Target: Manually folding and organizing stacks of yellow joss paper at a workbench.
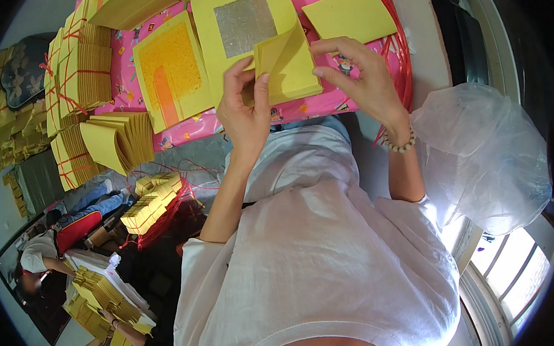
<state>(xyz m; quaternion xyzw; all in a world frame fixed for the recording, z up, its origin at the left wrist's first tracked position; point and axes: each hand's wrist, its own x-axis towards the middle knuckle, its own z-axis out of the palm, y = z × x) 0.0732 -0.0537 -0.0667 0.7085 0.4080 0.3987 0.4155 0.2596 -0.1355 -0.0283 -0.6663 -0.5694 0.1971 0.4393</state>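
Your left hand [243, 109] and right hand [353, 75] hold a small stack of yellow paper sheets [287, 69] just above the near edge of the pink patterned tablecloth [125, 77]. Left thumb and fingers pinch the stack's lower left edge; right fingertips pinch its right edge, with the other fingers loosely curled. The top sheet is curling up at the left, so judge it thin, light and floppy: it will bend and slide against its neighbours, and it creases or tears easily. Grip at opposite edges, close to the corners, with light pressure, and peel one sheet by its lifted corner. Flat on the tablecloth beyond the stack lies a yellow sheet with a silver foil square [244, 24], left of it a yellow sheet with an orange print [171, 72], and a plain yellow sheet [350, 12] toward the far right corner. Tied bundles of yellow paper [80, 70] sit at the left edge. A clear plastic bag [483, 156] is off to your right.
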